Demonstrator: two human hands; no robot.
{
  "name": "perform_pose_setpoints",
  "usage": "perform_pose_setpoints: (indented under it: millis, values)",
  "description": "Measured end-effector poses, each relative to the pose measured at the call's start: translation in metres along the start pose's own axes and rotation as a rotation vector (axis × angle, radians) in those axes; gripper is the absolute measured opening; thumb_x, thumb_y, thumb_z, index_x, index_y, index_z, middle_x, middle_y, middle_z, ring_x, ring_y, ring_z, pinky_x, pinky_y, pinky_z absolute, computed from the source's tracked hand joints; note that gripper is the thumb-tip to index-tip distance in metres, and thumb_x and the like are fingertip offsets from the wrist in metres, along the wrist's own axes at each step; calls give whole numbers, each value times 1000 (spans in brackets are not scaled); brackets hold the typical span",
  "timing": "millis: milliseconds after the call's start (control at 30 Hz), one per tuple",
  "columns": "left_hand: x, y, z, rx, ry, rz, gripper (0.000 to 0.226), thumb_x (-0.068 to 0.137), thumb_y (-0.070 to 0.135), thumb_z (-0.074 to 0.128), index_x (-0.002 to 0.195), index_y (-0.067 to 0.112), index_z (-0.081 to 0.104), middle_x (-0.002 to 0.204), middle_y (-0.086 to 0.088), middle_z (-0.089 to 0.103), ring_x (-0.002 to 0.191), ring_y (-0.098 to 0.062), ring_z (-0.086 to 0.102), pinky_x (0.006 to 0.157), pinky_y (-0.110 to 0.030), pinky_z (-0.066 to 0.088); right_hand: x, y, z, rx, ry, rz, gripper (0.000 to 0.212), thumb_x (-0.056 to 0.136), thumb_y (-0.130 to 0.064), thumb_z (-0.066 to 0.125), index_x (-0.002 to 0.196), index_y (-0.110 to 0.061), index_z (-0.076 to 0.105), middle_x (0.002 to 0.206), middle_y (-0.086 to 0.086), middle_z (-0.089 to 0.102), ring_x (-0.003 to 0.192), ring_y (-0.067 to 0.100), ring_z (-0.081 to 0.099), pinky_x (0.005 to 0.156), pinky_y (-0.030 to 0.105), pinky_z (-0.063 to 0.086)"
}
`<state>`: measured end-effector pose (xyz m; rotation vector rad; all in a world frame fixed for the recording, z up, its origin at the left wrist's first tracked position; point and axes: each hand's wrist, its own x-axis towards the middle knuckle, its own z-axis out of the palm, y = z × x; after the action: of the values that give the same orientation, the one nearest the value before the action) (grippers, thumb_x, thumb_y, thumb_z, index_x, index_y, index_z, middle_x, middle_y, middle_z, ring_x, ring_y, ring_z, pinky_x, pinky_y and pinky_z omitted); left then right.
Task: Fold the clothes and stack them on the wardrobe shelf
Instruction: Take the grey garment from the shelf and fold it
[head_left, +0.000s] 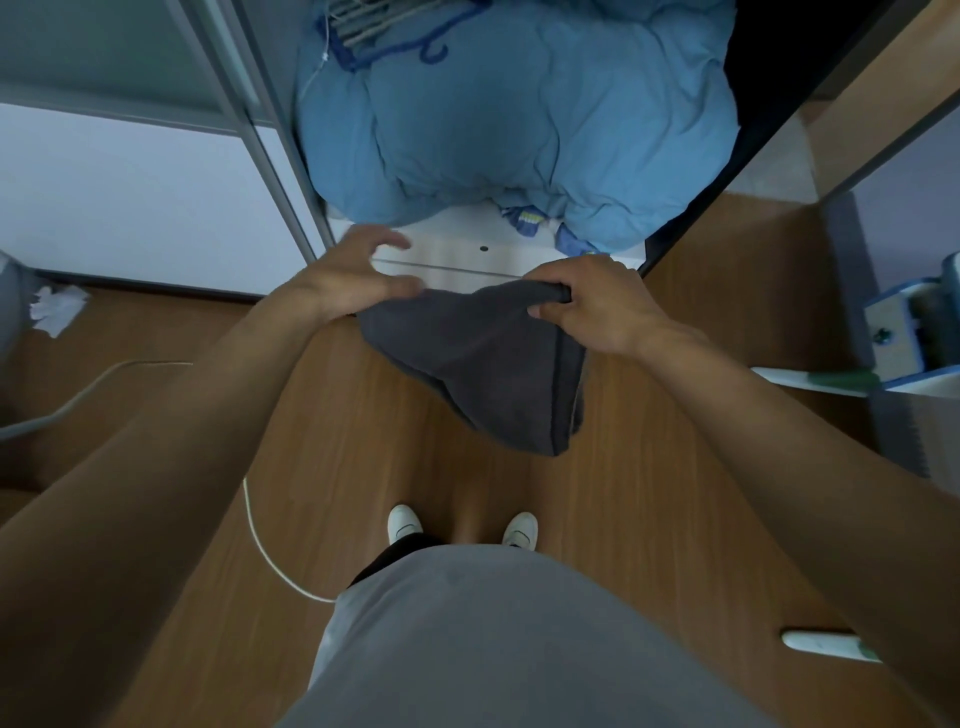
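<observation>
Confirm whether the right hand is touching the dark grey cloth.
Touching. The head view shows the right hand gripping the dark grey cloth at its top edge, fingers curled over it.

A grey shirt (493, 649), black shorts (393, 552), white shoes (404, 521), bare forearms (182, 415)

White cable (260, 540) and crumpled tissue (54, 306) on wooden floor (363, 415), left side.

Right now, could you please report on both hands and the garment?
Right hand grips dark grey cloth, hanging over the floor. Left hand open beside it. Blue duvet crowds the wardrobe shelf.
</observation>
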<state>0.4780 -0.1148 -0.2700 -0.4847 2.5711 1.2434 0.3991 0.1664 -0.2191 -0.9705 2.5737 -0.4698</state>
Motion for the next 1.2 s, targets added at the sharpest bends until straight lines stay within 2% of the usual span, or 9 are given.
perform_pose_setpoints:
  millis: [100, 267, 400, 500, 600, 833, 1000, 1100, 1200]
  values:
    - [-5, 32, 27, 31, -253, 261, 103, 65, 64, 81, 148, 49, 22, 154, 16, 31, 137, -1, 32, 102, -20, 33, 0, -6, -5, 15, -36, -39, 30, 94, -29, 65, 123, -33, 68, 116, -10, 68, 108, 15, 58, 88, 40, 49]
    - [-2, 60, 48, 294, -148, 389, 17, 95, 36, 64, 101, 20, 66, 92, 1, 67, 92, -22, 65, 75, -32, 47, -2, -6, -21, 55, 4, -114, 27, 88, -30, 72, 116, -30, 71, 90, -21, 62, 89, 1, 54, 77, 29, 45]
    - [-14, 74, 36, 127, -84, 424, 18, 100, 23, 58, 82, 23, 58, 77, 9, 60, 76, -10, 57, 71, -24, 43, -13, 13, -23, 571, 272, -27, 40, 86, -29, 77, 124, -25, 65, 98, -21, 64, 88, -8, 60, 79, 7, 43]
    - [-20, 90, 30, 73, -79, 440, 13, 100, 18, 58, 89, 13, 62, 78, 7, 60, 73, -4, 54, 65, -16, 38, -24, 29, 1, 914, 212, 85, 46, 84, -26, 80, 126, -28, 62, 109, -18, 68, 97, -4, 65, 80, 10, 49]
    - [-26, 104, 25, 39, -82, 445, 10, 99, 17, 60, 97, 9, 66, 88, 0, 67, 79, -7, 60, 72, -23, 43, -27, 35, 40, 908, -41, 106, 50, 81, -21, 83, 125, -28, 61, 113, -24, 68, 103, -11, 64, 82, 7, 48]
    - [-26, 89, -5, 192, 9, 352, 8, 99, 26, 61, 102, 18, 64, 89, 8, 63, 83, -4, 57, 69, -14, 41, -10, 13, 65, 1087, 33, 110, 33, 69, -38, 84, 100, -36, 73, 105, -12, 76, 102, 6, 70, 84, 22, 56]
    - [-27, 57, -14, 471, 175, 270, 27, 98, 39, 58, 114, 19, 64, 101, -3, 68, 94, -23, 59, 78, -36, 43, -3, -6, 58, 1273, -117, 133, 33, 62, -32, 87, 94, -31, 79, 104, -3, 77, 98, 16, 73, 80, 29, 57]
    - [-26, 51, -3, 349, 276, 232, 24, 98, 34, 59, 115, 17, 63, 109, -2, 68, 102, -24, 61, 91, -44, 49, -4, -12, 52, 1398, -124, 178, 32, 63, -25, 84, 95, -23, 81, 104, 5, 77, 97, 22, 74, 76, 30, 59]
    - [-31, 45, 12, 63, 309, 235, 43, 95, 36, 65, 133, 20, 53, 131, 5, 59, 121, -11, 53, 106, -29, 42, -10, -14, 45, 1544, -76, 256, 19, 71, -18, 77, 89, -20, 82, 99, 8, 78, 89, 22, 76, 69, 28, 59]
